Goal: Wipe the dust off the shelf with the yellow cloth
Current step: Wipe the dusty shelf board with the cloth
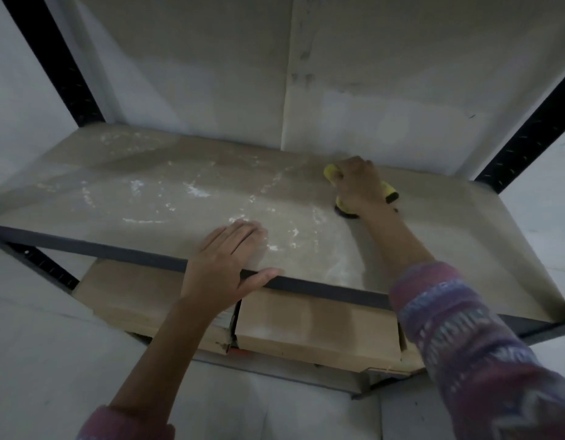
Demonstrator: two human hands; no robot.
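The shelf [122, 198] is a pale board in a dark metal frame, streaked with white dust across its middle. My right hand [359, 184] presses a bunched yellow cloth [331, 172] onto the board near the back right, close to the rear wall; most of the cloth is hidden under the hand. My left hand [225, 262] lies flat on the front edge, fingers spread on the board and thumb hooked over the dark front rail. It holds nothing.
Black perforated uprights [62, 68] stand at the back left and back right corners. Cardboard boxes [309, 325] sit on the lower level under the shelf. A grey-white wall is behind, a pale floor below.
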